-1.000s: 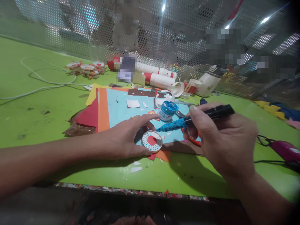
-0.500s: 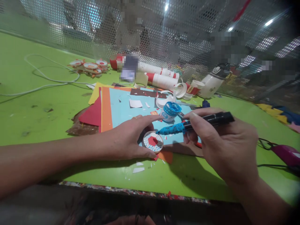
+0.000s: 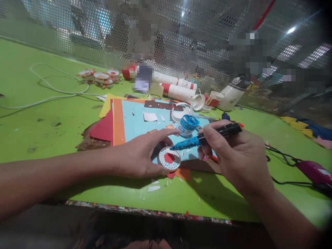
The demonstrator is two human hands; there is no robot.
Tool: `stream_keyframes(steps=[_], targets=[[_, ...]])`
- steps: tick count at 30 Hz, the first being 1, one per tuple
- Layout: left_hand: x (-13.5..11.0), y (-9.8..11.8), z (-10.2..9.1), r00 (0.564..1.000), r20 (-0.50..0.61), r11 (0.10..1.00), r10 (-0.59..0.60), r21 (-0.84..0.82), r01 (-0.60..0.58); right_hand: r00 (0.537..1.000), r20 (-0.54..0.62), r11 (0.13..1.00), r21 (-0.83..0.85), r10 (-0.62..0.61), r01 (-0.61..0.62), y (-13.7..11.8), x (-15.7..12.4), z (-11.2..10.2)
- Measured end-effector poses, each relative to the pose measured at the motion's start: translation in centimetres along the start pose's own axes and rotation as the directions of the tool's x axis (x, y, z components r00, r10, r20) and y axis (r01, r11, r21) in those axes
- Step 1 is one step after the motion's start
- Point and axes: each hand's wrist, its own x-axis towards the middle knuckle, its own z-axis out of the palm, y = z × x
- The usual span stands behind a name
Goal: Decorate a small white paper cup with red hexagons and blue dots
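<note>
My left hand (image 3: pixel 140 152) grips a small round white disc (image 3: pixel 169 158) by its side, thumb at the near edge. A red hexagon marks the disc's middle, and blue dots fill most of the sections around it. My right hand (image 3: pixel 237 155) holds a black marker pen (image 3: pixel 220 132) whose front part is coated in blue paint. The pen's tip is at the disc's far edge, over a section that looks white; whether it touches I cannot tell. Just beyond the disc stands an open jar of blue paint (image 3: pixel 187 127).
Coloured paper sheets (image 3: pixel 132 128) lie under the work with white scraps. Behind are stacked paper cups (image 3: pixel 178 91), cut cup rings (image 3: pixel 181 112), a white kettle-like container (image 3: pixel 232 95) and several decorated discs (image 3: pixel 101 76). A white cable (image 3: pixel 52 97) runs left; a magenta tool (image 3: pixel 313 173) lies right.
My right hand and the marker pen have moved left, bringing the tip over the disc's far section. My left hand stays on the disc. The view has shifted slightly.
</note>
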Motion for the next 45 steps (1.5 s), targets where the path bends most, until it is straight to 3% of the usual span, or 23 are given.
stream_keyframes(steps=[18, 27, 45], targets=[[0.3, 0.25, 0.27, 0.998, -0.046, 0.999, -0.046, -0.013, 0.046, 0.99, 0.087, 0.987, -0.104, -0.11, 0.119, 0.25, -0.31, 0.13], [0.35, 0.47, 0.19, 0.996, -0.04, 0.996, -0.084, 0.014, 0.085, 0.988, 0.074, 0.981, -0.129, -0.136, 0.145, 0.05, -0.17, 0.42], [0.41, 0.09, 0.26, 0.998, -0.034, 0.998, -0.055, -0.019, 0.055, 0.988, 0.066, 0.982, -0.115, -0.139, 0.146, 0.28, -0.43, 0.35]])
